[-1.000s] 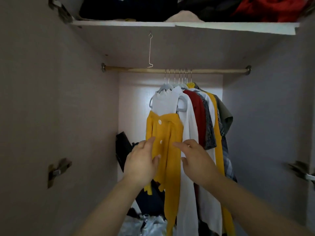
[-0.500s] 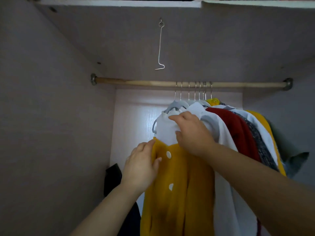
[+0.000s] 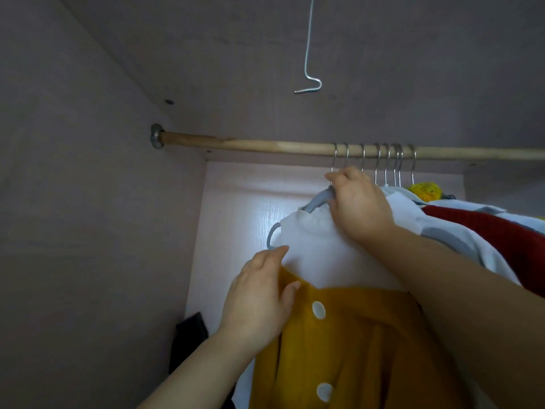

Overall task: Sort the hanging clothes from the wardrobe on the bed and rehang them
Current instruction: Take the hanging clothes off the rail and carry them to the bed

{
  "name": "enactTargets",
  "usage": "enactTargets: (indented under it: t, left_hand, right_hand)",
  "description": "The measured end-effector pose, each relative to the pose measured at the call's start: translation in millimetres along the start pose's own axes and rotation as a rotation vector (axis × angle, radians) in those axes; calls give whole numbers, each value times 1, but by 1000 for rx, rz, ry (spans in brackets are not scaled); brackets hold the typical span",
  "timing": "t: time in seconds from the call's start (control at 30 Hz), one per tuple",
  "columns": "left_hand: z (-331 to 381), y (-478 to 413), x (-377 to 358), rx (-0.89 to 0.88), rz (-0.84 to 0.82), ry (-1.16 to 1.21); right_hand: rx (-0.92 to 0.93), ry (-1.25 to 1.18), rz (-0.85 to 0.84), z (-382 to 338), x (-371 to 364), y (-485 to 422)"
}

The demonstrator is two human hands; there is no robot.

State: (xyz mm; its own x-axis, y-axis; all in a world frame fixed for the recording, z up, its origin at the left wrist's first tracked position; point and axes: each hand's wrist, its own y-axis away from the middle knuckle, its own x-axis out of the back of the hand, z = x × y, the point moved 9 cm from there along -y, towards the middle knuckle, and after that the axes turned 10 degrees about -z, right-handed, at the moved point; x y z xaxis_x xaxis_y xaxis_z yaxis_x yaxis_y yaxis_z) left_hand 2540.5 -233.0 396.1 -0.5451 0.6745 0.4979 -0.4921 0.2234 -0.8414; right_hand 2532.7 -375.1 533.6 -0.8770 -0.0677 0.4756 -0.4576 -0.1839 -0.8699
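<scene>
Wardrobe interior, viewed from below, looking up at the rail. On the left is the plain grey side wall of the wardrobe, with a dark object low in the corner that is too dim to identify. A wooden rail runs from a metal bracket on that wall across to the right. Above it, a bent wire hook hangs down and carries nothing.

Left of centre, the left hand holds the side edge of a dress, with the thumb on the front and the fingers along the edge. The dress has a white top and a mustard skirt with white buttons. It sits on a grey hanger, first in the row, whose hook appears to be over the rail.

Further right, the right hand is curled round the neck of that hanger, just under the hook. Beside it, more metal hooks crowd the rail, holding a white shirt and a red garment pressed close together.

The dress looks light, soft and limp, so it probably gives no firm hold of its own. The stiff hanger neck seems the best place to lift from, with a steadying hand on the cloth so it does not slide off the shoulders or catch its neighbours.
</scene>
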Motion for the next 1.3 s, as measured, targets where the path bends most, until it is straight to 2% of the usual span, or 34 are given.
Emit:
enactTargets:
  t: [0.47, 0.8, 1.0, 1.17, 1.3]
  left_hand:
    - [-4, -3, -10, 61, -71, -88]
    - [34, -28, 49, 0, 94, -138]
    - [39, -18, 79, 26, 221, -250]
    - [13, 23, 98, 163, 271, -292]
    - [-11, 82, 110, 256, 271, -287]
  right_hand:
    - [93, -115, 76, 48, -8, 8]
    - [129, -124, 154, 34, 18, -3]
    - [245, -248, 206, -11, 32, 15]
    - [449, -386, 285, -75, 36, 64]
    - [497, -484, 297, -116, 21, 102]
